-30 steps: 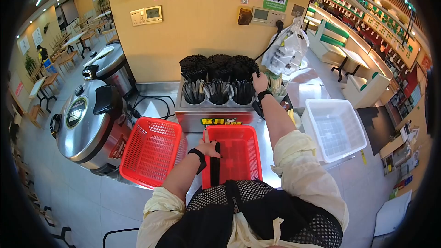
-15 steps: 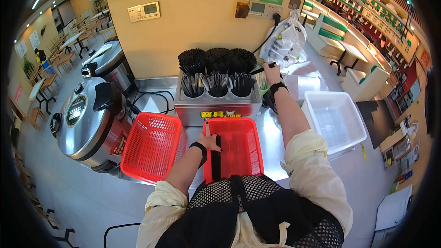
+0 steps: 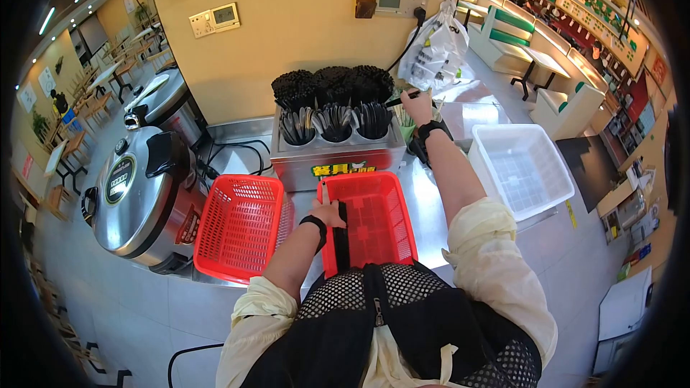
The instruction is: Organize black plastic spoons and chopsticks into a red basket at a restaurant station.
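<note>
My right hand (image 3: pixel 417 106) is closed around a few black chopsticks (image 3: pixel 394 103), held level at the right side of a metal utensil holder (image 3: pixel 287 166). In the holder's rear stand thick bunches of black chopsticks (image 3: pixel 333 85); its front cups hold spoons (image 3: pixel 333 122) with dark and silvery handles. My left hand (image 3: pixel 327 214) lies over the left rim of the middle red basket (image 3: pixel 374 205), index finger stretched along the rim and thumb inside. Beneath the thumb, a black bundle of chopsticks (image 3: pixel 341 241) rests against the basket's left wall. My left hand's other fingers are partly hidden.
A second red basket (image 3: pixel 237 226) stands to the left, beside a large rice cooker (image 3: pixel 144 187). At right is a white plastic basket (image 3: pixel 523 165). Behind my right hand hangs a white plastic bag (image 3: pixel 435 50). A black cable (image 3: pixel 244 145) lies behind the left basket.
The view has shifted slightly. My right hand, with the chopsticks, stays beside the holder with a small change of angle. My left hand stays on the basket's left rim.
</note>
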A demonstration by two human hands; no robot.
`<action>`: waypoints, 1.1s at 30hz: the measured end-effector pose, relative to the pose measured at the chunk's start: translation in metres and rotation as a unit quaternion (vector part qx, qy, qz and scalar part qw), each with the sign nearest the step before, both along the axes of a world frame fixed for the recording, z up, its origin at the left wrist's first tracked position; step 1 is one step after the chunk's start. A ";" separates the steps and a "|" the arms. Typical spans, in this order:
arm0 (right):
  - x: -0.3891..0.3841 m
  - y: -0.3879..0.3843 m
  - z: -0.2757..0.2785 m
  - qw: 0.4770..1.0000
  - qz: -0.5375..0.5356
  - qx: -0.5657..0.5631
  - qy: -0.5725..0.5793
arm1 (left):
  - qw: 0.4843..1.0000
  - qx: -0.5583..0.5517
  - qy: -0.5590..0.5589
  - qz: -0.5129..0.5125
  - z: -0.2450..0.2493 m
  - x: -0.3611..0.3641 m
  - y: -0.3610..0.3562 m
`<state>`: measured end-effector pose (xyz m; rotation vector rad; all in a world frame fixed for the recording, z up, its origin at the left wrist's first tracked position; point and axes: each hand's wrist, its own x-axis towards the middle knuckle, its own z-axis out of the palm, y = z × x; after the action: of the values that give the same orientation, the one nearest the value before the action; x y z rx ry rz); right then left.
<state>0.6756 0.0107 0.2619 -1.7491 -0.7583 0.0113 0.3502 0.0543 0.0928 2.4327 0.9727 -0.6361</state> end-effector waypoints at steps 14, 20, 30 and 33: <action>-0.010 -0.006 -0.028 0.994 -0.063 0.055 -0.074 | 1.000 0.006 -0.001 -0.014 0.001 -0.002 0.002; -0.011 -0.008 -0.030 0.993 -0.066 0.055 -0.081 | 1.000 0.000 0.008 -0.013 0.010 -0.004 -0.001; 0.000 -0.014 -0.018 0.976 -0.124 0.180 0.000 | 1.000 0.004 0.005 -0.026 0.008 -0.004 0.003; -0.004 -0.040 0.003 0.967 -0.107 0.229 0.033 | 1.000 0.003 -0.006 -0.022 -0.003 -0.002 0.005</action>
<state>0.6716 -0.0292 0.2651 -1.3696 -0.4723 -0.2346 0.3480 0.0595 0.0902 2.4656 0.9195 -0.6338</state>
